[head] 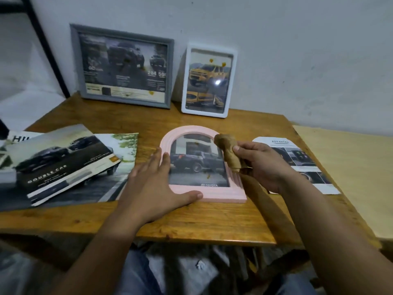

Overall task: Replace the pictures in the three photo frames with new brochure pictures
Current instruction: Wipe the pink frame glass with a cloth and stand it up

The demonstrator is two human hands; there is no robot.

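The pink arched frame point(203, 165) lies flat, face up, near the middle of the wooden counter point(191, 222); it contains a picture of a dark pickup truck with "TOYOTA" printed along the lower edge. The left hand point(158, 186) rests flat with fingers straight and spread: the fingers lie over the frame's left side and the thumb runs along its bottom edge. The right hand point(261, 165) is curled around a rolled brown cloth point(228, 153), holding it over the frame's right side; whether the cloth touches the glass cannot be determined. At the rear of the counter, the grey frame point(124, 66) and the white frame point(209, 80) stand leaning against the wall point(297, 50), side by side, the grey one showing dark trucks and the white one a yellow truck. Open brochures point(63, 165) with truck images lie stacked to the left of the pink frame. A cut brochure sheet point(297, 162) lies to the right, partly under the right hand.
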